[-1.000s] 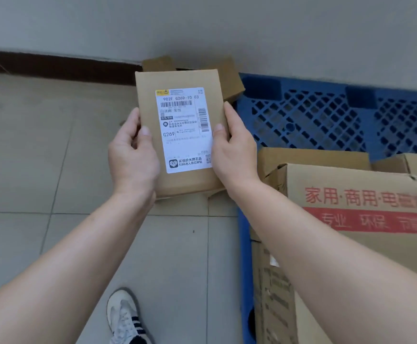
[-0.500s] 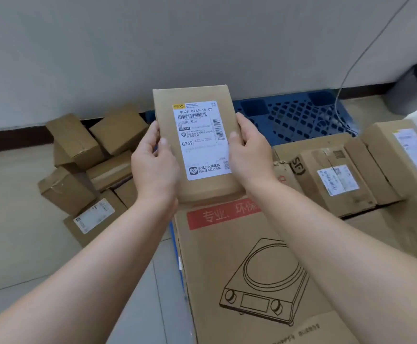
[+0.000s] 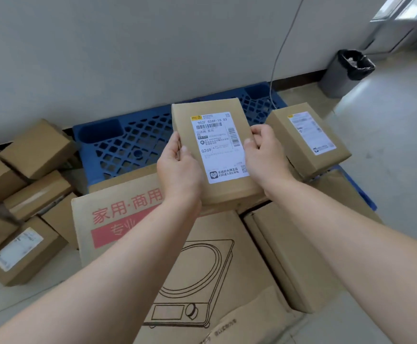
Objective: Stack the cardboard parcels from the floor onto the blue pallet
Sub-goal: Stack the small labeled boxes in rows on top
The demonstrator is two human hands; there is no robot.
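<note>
A flat cardboard parcel (image 3: pixel 213 135) with a white shipping label is held between both hands above the blue pallet (image 3: pixel 128 142). My left hand (image 3: pixel 177 170) grips its left edge and my right hand (image 3: pixel 264 155) grips its right edge. Below the parcel lies a large carton (image 3: pixel 202 256) printed with red characters and a cooker drawing, resting on the pallet. A labelled parcel (image 3: pixel 306 140) sits on the pallet's right side, and a plain brown box (image 3: pixel 289 256) lies right of the large carton. Several parcels (image 3: pixel 28 194) are heaped on the floor at the left.
A grey wall runs behind the pallet. A cable (image 3: pixel 280 50) hangs down the wall to the pallet's back right corner. A grey bin with a black liner (image 3: pixel 346 73) stands on the floor at the far right.
The parcel in both hands has moved right, from above the floor heap to above the pallet, and lowered towards the stacked cartons. My view has swung right, showing the bin.
</note>
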